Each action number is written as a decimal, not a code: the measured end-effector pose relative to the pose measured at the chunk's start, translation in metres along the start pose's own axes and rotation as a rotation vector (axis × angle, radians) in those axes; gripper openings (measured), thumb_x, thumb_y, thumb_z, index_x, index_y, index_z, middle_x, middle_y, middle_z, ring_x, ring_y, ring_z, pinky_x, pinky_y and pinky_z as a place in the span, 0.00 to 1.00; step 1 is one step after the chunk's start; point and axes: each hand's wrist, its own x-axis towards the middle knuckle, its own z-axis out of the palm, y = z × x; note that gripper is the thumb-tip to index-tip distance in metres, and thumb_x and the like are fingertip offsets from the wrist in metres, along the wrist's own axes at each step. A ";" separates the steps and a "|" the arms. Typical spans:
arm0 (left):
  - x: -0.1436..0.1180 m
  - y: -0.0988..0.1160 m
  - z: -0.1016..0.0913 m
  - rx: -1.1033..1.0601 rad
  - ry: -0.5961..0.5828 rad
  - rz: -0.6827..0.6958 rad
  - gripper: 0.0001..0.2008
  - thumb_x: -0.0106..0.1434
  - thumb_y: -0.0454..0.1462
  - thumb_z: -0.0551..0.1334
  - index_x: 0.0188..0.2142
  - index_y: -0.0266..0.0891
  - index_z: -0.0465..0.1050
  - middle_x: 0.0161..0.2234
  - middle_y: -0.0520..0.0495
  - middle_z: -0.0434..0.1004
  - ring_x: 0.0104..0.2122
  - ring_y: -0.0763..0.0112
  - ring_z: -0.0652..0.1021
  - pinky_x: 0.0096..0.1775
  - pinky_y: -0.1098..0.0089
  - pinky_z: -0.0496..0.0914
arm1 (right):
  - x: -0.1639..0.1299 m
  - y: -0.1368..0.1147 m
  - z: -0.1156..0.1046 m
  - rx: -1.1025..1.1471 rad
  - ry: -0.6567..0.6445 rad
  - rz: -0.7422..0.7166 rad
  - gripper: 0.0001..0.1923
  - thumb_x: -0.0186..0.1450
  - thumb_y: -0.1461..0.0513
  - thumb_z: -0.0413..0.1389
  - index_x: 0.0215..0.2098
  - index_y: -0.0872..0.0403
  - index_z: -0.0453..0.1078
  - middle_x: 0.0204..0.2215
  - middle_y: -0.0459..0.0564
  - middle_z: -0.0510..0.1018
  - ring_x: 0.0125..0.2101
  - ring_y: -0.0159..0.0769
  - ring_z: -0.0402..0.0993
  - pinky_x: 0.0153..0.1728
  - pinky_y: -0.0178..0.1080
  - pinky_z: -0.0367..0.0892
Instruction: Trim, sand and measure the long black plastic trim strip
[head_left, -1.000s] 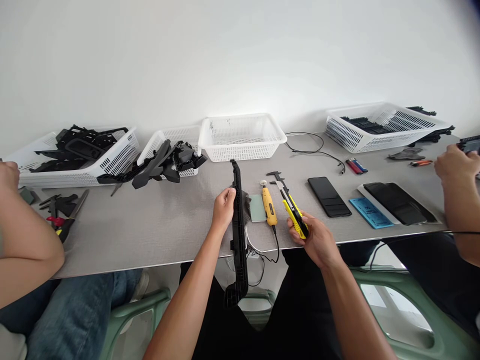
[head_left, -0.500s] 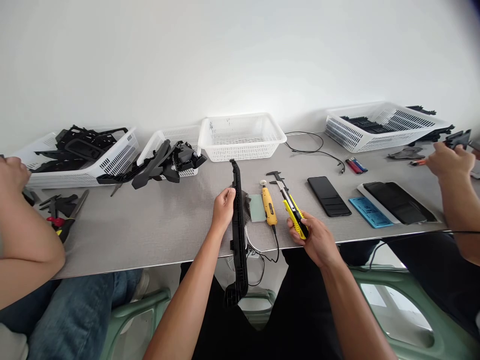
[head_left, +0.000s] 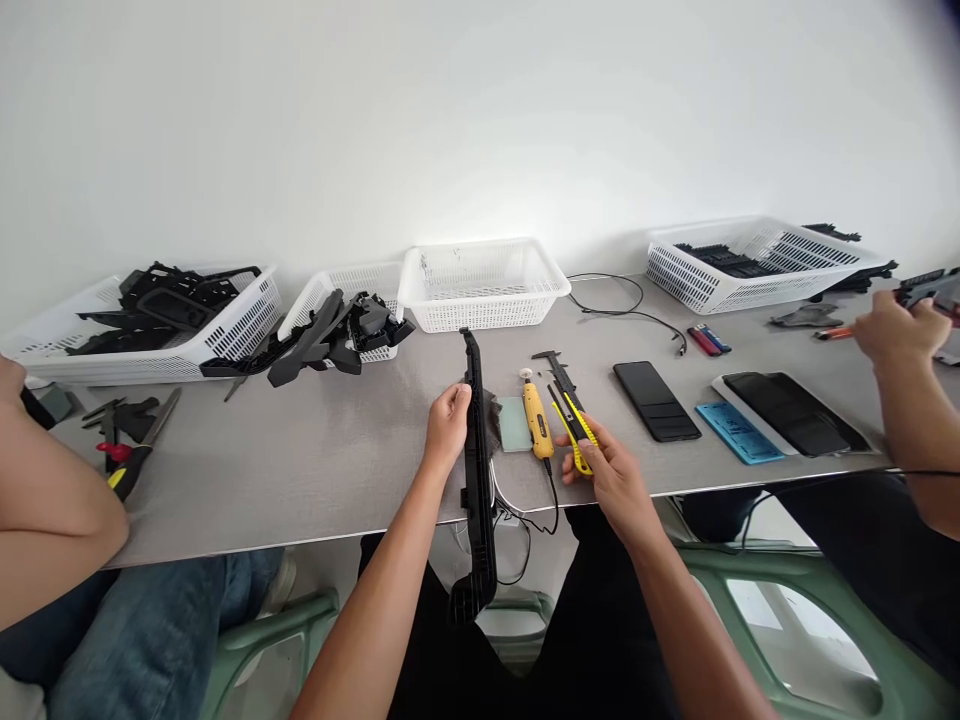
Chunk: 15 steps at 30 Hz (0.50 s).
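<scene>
Black plastic strip (head_left: pixel 477 470) overhangs the table (head_left: pixel 300 470) edge, the left hand (head_left: pixel 447 428) clamped around its middle. Right hand (head_left: pixel 609 476) grips a yellow knife (head_left: pixel 574 432) just beside. Beyond, a white basket (head_left: pixel 480 284) sits.

- A plain white wall (head_left: pixel 480 110) is rising beyond the fingers, catching soft, even light.
- A grey table (head_left: pixel 300 470) is stretching wide beneath them.
- Green chairs (head_left: pixel 787 620) are standing below.

Black plastic trim strip (head_left: pixel 477 470), yellow-black utility knife (head_left: pixel 576 432), yellow rotary tool (head_left: pixel 535 418), white perforated baskets (head_left: pixel 480 283), grey table (head_left: pixel 315 460), blue card (head_left: pixel 739 432).
</scene>
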 end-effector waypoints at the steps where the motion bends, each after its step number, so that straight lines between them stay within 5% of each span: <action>1: 0.000 0.000 0.000 0.001 0.000 -0.001 0.27 0.73 0.59 0.59 0.27 0.44 0.57 0.25 0.56 0.54 0.28 0.69 0.59 0.32 0.68 0.56 | 0.001 0.001 0.000 -0.009 0.001 -0.010 0.31 0.70 0.46 0.63 0.67 0.48 0.71 0.44 0.50 0.81 0.29 0.35 0.74 0.27 0.39 0.73; 9: 0.000 -0.001 0.000 0.000 0.005 0.000 0.27 0.72 0.60 0.59 0.27 0.44 0.59 0.25 0.56 0.56 0.28 0.69 0.60 0.32 0.68 0.56 | -0.002 -0.005 -0.003 0.023 -0.015 0.001 0.21 0.72 0.44 0.61 0.55 0.47 0.74 0.37 0.46 0.77 0.26 0.32 0.66 0.24 0.37 0.63; 15: 0.001 -0.001 0.000 0.002 0.010 0.003 0.28 0.72 0.61 0.59 0.26 0.44 0.59 0.25 0.56 0.55 0.28 0.69 0.60 0.32 0.68 0.56 | -0.002 -0.010 0.002 -0.003 0.011 -0.013 0.23 0.71 0.41 0.62 0.53 0.47 0.73 0.33 0.44 0.75 0.24 0.32 0.63 0.25 0.38 0.62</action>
